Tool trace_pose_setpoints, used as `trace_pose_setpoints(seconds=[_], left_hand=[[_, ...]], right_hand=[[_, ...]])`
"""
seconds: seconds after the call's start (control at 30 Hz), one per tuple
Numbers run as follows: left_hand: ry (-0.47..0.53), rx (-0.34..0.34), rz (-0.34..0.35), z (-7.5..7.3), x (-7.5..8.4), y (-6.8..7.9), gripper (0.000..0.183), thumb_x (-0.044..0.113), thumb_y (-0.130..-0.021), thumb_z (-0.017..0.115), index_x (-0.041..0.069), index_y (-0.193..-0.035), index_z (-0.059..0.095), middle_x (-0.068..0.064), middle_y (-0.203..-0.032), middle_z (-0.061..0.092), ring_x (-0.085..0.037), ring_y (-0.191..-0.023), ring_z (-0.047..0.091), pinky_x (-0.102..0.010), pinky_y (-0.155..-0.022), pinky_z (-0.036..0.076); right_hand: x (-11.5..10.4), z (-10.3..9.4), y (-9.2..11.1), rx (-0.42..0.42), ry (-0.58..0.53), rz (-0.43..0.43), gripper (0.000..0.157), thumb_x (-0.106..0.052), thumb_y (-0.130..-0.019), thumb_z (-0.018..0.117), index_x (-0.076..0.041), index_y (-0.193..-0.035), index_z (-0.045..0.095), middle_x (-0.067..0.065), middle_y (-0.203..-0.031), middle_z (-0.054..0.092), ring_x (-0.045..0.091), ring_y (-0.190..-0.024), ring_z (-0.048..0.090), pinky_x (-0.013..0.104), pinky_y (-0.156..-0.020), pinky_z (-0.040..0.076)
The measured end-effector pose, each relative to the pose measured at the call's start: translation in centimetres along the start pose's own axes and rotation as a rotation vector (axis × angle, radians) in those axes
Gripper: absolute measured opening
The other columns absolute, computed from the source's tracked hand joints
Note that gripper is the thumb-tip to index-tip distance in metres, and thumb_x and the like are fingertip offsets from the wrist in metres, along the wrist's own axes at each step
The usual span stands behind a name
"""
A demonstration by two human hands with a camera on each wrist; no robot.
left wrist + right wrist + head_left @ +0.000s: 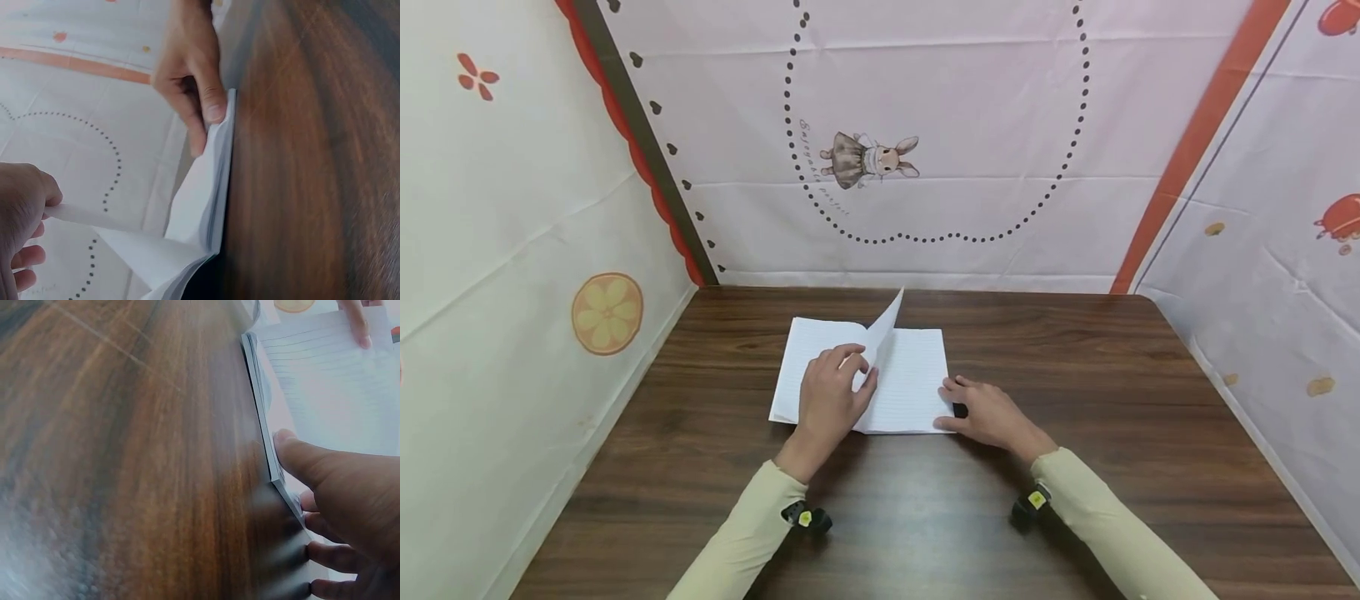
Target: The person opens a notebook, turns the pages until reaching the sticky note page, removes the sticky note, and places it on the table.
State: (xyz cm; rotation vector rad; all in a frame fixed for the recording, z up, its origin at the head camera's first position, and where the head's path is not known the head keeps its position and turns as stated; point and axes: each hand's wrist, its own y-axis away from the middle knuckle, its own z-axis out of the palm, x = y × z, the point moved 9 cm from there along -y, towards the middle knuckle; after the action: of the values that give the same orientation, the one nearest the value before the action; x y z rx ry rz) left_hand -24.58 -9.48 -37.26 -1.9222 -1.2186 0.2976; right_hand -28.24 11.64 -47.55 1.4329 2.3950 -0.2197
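An open notebook (917,383) with white ruled pages lies on the table. One page (883,325) stands up from its middle, and my left hand (832,387) pinches it between thumb and fingers. That lifted page (150,250) slants from the spine to my fingertips in the left wrist view. My right hand (992,412) rests at the notebook's right edge. In the right wrist view its thumb (300,453) presses on the paper near the lower corner, while the other fingers spread along the side edge.
The notebook sits toward the far side of a dark brown wooden table (1097,400). White printed cloth (955,150) hangs behind the table and along both sides. A small black device with a yellow mark (805,518) is strapped to each wrist, over light sleeves.
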Motion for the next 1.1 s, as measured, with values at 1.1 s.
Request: trace_pose_setpoints(seconds=[1.1], left_hand=[[-0.242, -0.275, -0.312, -1.1, -10.3, 6.0, 0.025, 0.017, -0.084, 0.069, -0.004, -0.097, 0.076, -0.021, -0.111, 0.072, -0.046, -0.098, 0.066, -0.057, -0.075, 0.054]], right_hand=[[0.0, 0.3, 0.2, 0.004, -0.042, -0.011, 0.074, -0.05, -0.092, 0.072, -0.008, -0.149, 0.052, 0.012, -0.156, 0.047, 0.038, -0.146, 0.041, 0.059, -0.113, 0.039]])
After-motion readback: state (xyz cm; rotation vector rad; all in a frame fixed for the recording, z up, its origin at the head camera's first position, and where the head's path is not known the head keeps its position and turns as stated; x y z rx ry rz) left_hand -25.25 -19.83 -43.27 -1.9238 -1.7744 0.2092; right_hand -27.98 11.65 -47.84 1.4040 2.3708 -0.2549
